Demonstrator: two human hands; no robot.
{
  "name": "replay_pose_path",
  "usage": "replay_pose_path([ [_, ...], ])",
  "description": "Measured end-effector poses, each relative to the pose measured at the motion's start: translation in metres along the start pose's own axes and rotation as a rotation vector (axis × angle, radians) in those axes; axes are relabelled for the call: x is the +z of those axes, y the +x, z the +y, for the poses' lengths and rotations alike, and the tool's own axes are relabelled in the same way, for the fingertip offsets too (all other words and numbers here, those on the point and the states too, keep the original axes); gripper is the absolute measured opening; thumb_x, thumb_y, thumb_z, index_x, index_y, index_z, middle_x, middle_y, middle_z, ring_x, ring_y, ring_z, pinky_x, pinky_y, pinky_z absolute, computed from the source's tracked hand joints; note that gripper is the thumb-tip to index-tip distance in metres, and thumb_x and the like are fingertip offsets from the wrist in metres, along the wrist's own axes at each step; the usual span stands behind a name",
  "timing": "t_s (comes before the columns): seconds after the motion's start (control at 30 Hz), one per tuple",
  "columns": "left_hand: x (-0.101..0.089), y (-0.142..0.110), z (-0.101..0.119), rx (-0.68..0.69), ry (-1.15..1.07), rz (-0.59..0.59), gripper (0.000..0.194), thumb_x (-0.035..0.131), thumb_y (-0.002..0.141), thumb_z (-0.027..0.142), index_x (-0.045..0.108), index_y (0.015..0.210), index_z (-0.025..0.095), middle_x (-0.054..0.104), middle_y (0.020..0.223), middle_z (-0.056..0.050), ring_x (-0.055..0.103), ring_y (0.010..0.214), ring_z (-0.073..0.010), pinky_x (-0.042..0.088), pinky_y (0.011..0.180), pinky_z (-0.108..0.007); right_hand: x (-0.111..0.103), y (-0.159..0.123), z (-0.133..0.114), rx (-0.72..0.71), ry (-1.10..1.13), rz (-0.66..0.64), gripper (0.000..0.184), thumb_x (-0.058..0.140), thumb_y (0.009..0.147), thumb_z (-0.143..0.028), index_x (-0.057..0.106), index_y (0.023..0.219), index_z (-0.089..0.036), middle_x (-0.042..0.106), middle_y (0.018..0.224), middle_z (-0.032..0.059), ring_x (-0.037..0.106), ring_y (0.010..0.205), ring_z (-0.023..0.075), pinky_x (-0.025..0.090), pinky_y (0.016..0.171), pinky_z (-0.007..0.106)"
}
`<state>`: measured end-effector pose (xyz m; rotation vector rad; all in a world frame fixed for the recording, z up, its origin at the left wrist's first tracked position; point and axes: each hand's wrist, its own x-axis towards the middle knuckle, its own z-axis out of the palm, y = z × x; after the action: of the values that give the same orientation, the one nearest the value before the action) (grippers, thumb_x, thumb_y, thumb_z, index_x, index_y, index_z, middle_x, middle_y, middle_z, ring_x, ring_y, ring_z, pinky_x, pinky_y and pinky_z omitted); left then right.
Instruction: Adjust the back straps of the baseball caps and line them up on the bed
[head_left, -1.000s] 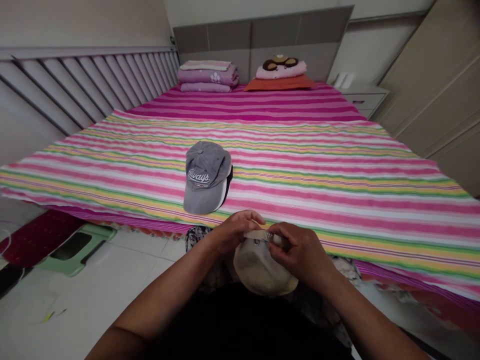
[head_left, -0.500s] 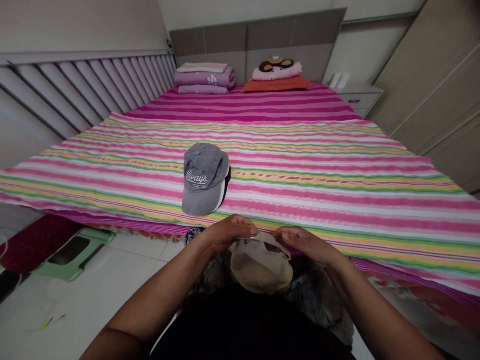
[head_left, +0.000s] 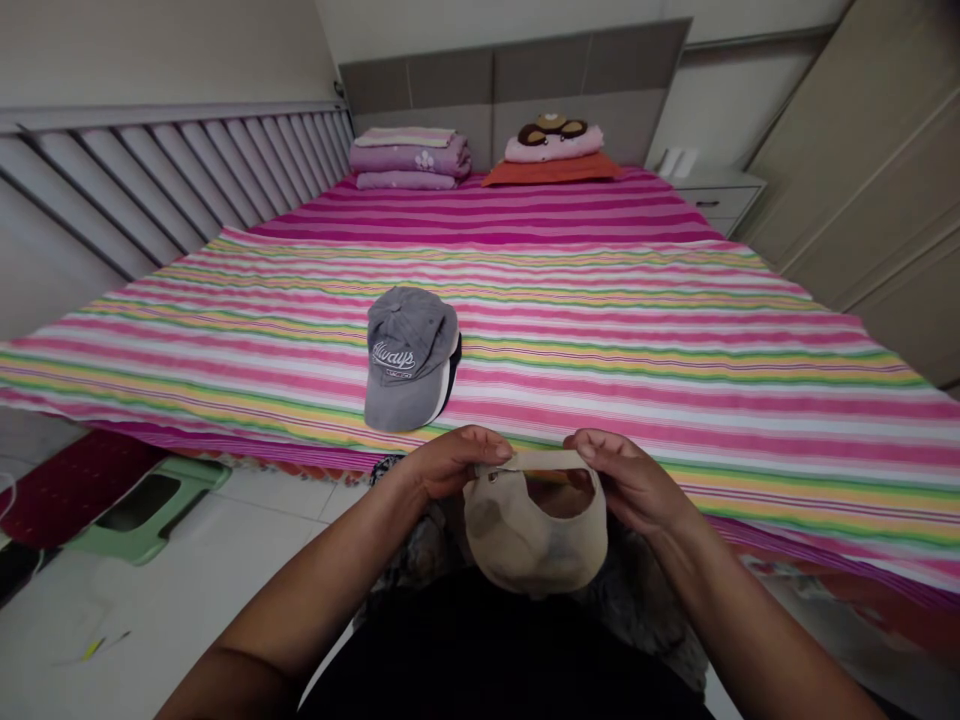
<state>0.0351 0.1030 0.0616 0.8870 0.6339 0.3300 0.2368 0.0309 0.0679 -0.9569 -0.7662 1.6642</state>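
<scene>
A wide bed [head_left: 675, 350] with a pink-and-yellow striped sheet fills the view, its padded gray headboard [head_left: 510, 80] at 12 o'clock and a slatted side rail [head_left: 165, 190] at 10 o'clock. Folded lilac bedding [head_left: 409, 158] sits near 12 o'clock, a pillow on an orange cushion [head_left: 551, 172] just right of it, and a nightstand [head_left: 720, 195] at 1 o'clock. A green stool [head_left: 142, 505] stands on the floor at 8 o'clock. On the bed at 11 o'clock, a gray "Always" cap [head_left: 409, 350] lies on other caps, their dark and white edges showing beneath it.

A beige baseball cap [head_left: 525, 530] is held at 6 o'clock, above the person's lap, well clear of the bed. The left hand [head_left: 450, 462] is curled around one end of its back strap [head_left: 544, 460]. The right hand [head_left: 626, 480] is half open at the other end, though whether it grips, I cannot tell. Held apart this way, the hands keep the strap taut and the back opening spread, with the crown hanging toward the body.
</scene>
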Motion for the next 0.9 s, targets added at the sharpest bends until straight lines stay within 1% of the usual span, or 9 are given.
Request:
replay_pose_path([
  [0.07,0.001,0.001,0.005,0.000,-0.033,-0.013,0.028,0.075,0.052,0.030,0.065,0.064,0.007,0.060,0.055,-0.003,0.052,0.047,-0.0090,0.039,0.050,-0.020,0.007,0.000,-0.005,0.012,0.065,0.008,0.025,0.074,0.058,-0.031,0.055,0.060,-0.015,0.052,0.048,-0.0038,0.044,0.043,0.0063,0.034,0.045,0.018],
  [0.2,0.007,-0.002,0.028,0.096,-0.107,-0.005,0.028,0.077,0.047,0.028,0.063,0.060,0.008,0.059,0.052,-0.002,0.053,0.048,-0.0091,0.040,0.052,-0.020,0.025,-0.003,-0.026,-0.016,0.127,-0.014,0.024,0.072,0.062,-0.028,0.053,0.057,-0.014,0.051,0.047,-0.0035,0.043,0.041,0.0057,0.034,0.042,0.017],
  [0.33,0.019,-0.008,0.049,0.154,-0.101,-0.074,0.029,0.077,0.047,0.031,0.062,0.056,0.007,0.055,0.047,-0.001,0.048,0.043,-0.0080,0.037,0.047,-0.020,0.037,-0.008,-0.050,-0.054,0.105,-0.028,0.024,0.072,0.062,-0.027,0.053,0.055,-0.014,0.051,0.048,-0.0032,0.042,0.040,0.0048,0.033,0.040,0.016],
  [0.47,0.030,-0.008,0.050,0.225,-0.135,-0.029,0.025,0.076,0.047,0.026,0.059,0.053,0.008,0.052,0.044,0.001,0.044,0.039,-0.0054,0.033,0.042,-0.018,0.035,-0.010,-0.057,-0.066,0.085,-0.004,0.024,0.074,0.060,-0.027,0.055,0.056,-0.013,0.052,0.048,-0.0026,0.042,0.040,0.0044,0.034,0.041,0.016],
  [0.6,0.035,-0.008,0.047,0.236,-0.151,0.010,0.023,0.076,0.048,0.023,0.059,0.054,0.009,0.052,0.045,0.002,0.045,0.040,-0.0050,0.034,0.043,-0.017,0.028,-0.011,-0.055,-0.064,0.078,0.015,0.024,0.075,0.060,-0.026,0.055,0.057,-0.012,0.051,0.047,-0.0021,0.042,0.041,0.0042,0.033,0.042,0.015],
  [0.67,0.035,-0.010,0.049,0.247,-0.145,-0.032,0.023,0.076,0.050,0.024,0.060,0.055,0.009,0.054,0.047,0.001,0.047,0.041,-0.0049,0.035,0.045,-0.017,0.026,-0.013,-0.057,-0.065,0.085,-0.011,0.023,0.074,0.061,-0.026,0.056,0.057,-0.012,0.050,0.047,-0.0023,0.041,0.041,0.0038,0.031,0.041,0.015],
  [0.73,0.032,-0.013,0.054,0.242,-0.124,-0.118,0.026,0.076,0.051,0.028,0.063,0.059,0.008,0.058,0.050,-0.001,0.051,0.044,-0.0069,0.038,0.047,-0.017,0.027,-0.015,-0.061,-0.077,0.096,-0.066,0.021,0.074,0.062,-0.027,0.058,0.059,-0.013,0.049,0.047,-0.0026,0.040,0.040,0.0039,0.029,0.039,0.016],
  [0.8,0.026,-0.014,0.055,0.201,-0.085,-0.210,0.032,0.078,0.046,0.033,0.065,0.060,0.008,0.060,0.051,-0.003,0.054,0.045,-0.0100,0.041,0.047,-0.020,0.030,-0.017,-0.067,-0.119,0.111,-0.129,0.019,0.073,0.063,-0.028,0.060,0.062,-0.014,0.049,0.048,-0.0026,0.039,0.039,0.0045,0.027,0.038,0.017],
  [0.9,0.018,-0.008,0.050,0.132,-0.028,-0.237,0.035,0.081,0.040,0.034,0.062,0.055,0.008,0.058,0.049,-0.002,0.052,0.041,-0.0108,0.041,0.043,-0.022,0.037,-0.017,-0.075,-0.199,0.137,-0.210,0.019,0.071,0.065,-0.030,0.060,0.062,-0.014,0.048,0.048,-0.0031,0.039,0.038,0.0048,0.027,0.037,0.018],
])
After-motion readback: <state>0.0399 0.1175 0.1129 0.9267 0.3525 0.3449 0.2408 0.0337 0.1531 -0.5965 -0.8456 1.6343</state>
